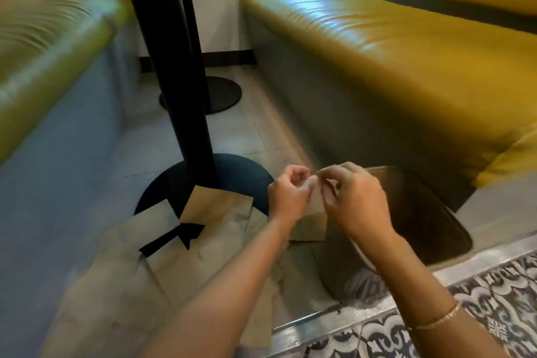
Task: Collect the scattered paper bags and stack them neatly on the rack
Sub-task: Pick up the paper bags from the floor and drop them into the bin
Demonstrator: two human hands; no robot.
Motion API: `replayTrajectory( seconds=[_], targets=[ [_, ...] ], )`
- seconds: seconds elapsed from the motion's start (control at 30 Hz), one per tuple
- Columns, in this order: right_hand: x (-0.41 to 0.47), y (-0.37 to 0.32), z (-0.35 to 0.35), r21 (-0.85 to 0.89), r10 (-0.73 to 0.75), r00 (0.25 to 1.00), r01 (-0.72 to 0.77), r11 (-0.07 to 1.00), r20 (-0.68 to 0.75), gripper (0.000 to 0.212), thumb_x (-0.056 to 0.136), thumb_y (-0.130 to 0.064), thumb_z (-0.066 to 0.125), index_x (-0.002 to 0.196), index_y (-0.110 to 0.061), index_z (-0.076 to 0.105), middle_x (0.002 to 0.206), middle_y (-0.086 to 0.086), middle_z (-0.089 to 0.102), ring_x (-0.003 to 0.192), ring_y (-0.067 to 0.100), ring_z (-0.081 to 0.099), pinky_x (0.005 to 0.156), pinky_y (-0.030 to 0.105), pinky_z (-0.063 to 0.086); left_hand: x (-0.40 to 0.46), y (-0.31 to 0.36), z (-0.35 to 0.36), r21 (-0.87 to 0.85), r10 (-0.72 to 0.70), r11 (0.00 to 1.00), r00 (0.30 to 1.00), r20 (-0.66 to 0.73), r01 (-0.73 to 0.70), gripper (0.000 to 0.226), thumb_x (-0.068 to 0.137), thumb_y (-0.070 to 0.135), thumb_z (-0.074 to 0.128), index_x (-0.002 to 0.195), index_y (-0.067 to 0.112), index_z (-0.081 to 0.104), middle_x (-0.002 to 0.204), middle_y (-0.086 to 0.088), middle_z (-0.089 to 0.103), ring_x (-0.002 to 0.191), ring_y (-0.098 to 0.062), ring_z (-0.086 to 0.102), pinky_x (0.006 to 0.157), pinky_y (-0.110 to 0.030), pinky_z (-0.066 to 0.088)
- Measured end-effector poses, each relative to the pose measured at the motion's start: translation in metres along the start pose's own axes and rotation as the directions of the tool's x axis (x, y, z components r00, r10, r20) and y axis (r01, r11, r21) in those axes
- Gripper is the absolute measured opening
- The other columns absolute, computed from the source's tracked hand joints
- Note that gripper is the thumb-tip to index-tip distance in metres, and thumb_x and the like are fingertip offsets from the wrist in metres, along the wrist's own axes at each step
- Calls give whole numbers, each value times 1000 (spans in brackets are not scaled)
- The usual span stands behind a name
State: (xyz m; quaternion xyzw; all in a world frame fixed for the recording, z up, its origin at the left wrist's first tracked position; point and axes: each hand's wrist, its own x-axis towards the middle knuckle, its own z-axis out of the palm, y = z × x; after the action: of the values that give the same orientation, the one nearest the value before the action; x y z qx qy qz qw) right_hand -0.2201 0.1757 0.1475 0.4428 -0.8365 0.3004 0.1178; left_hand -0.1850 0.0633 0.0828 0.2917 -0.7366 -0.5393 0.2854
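The task looks barely begun, to judge by how things lie: most of the brown paper bags (174,241) are scattered flat on the tiled floor (232,131), overlapping one another around the round black table base (232,171), from about 6 o'clock of the base round to its 8 o'clock; no rack shows anywhere in the view, so no stack can be seen and all of the stacking is left to do; one held bag (315,219) is raised off the floor at about 4 o'clock of the base, between the two hands; the left hand (290,195) has its fingers curled and appears to pinch the bag's upper edge, and the right hand (351,200), just beside it at 3 o'clock, is likewise curled over the same edge, though blur hides the exact fingertip contact; the held bag hangs with its long axis roughly upright, the pinched edge pointing up toward 12 o'clock and its lower end dropping toward the floor bags; the floor bags lie at mixed angles, several with long axes running from 7 o'clock to 1 o'clock; a dark oval tray-like object (421,212) sits at 3 o'clock of the hands, under the yellow bench seat (392,52).
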Motion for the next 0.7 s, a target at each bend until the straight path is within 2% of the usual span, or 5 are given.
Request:
replayTrajectory(
  seconds=[0.1,0.23,0.33,0.5,0.7],
  targets=[
    [-14,-13,64,27,-98,926,95,995,365,26,92,-26,54,116,-23,62,109,-1,60,97,13,57,82,28,51,18,-61,-50,170,-243,942,939,-245,288,33,87,21,63,117,12,54,119,-6,56,107,-21,56,86,-25,47],
    [-34,-5,139,-99,15,657,92,991,754,31,93,-20,50,123,-19,55,121,5,55,106,21,57,90,34,51,20,-114,-124,455,-443,685,821,-361,570,41,89,25,58,127,14,49,135,-15,36,124,-30,34,88,-35,41],
    [-54,9,181,-176,149,584,-10,984,798,33,91,-16,51,125,-15,53,125,9,51,110,24,54,93,37,50,23,-139,-159,603,-487,571,822,-296,556,47,87,22,55,133,17,46,136,-16,31,126,-34,26,89,-35,38],
    [-82,22,228,-199,299,586,-232,952,753,44,90,-27,56,130,-18,42,132,7,45,124,25,40,100,33,42,41,-151,-175,786,-491,499,866,-89,364,48,93,30,51,139,25,42,154,-11,17,142,-30,8,113,-37,14],
    [-89,13,261,-201,456,572,-453,868,682,62,84,-43,62,132,-16,33,133,7,39,124,25,36,96,33,39,50,-161,-173,729,-510,593,860,12,341,59,91,27,56,143,14,34,148,-10,30,137,-29,20,110,-36,25]
  ],
)
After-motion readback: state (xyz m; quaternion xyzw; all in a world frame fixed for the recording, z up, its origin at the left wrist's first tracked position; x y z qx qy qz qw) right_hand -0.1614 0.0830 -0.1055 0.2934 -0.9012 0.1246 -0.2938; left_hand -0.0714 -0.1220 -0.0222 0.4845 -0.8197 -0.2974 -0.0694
